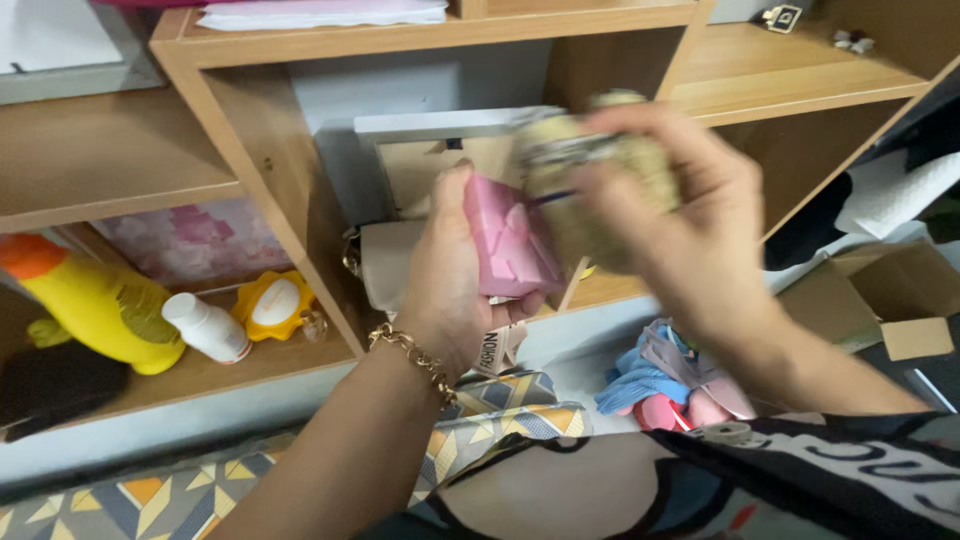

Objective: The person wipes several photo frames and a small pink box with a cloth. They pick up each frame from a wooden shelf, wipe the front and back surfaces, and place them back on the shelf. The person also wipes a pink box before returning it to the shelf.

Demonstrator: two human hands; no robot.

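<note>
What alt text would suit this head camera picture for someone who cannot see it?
Two hands are raised before wooden shelves: the left hand holds a pink packet, and the right hand grips a blurred beige bundle. A yellow toy and a white bottle sit on a lower shelf.

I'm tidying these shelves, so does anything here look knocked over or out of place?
Yes. A white bottle lies on its side on the lower shelf, beside a yellow toy. An open cardboard box sits at right, flaps splayed.
</note>
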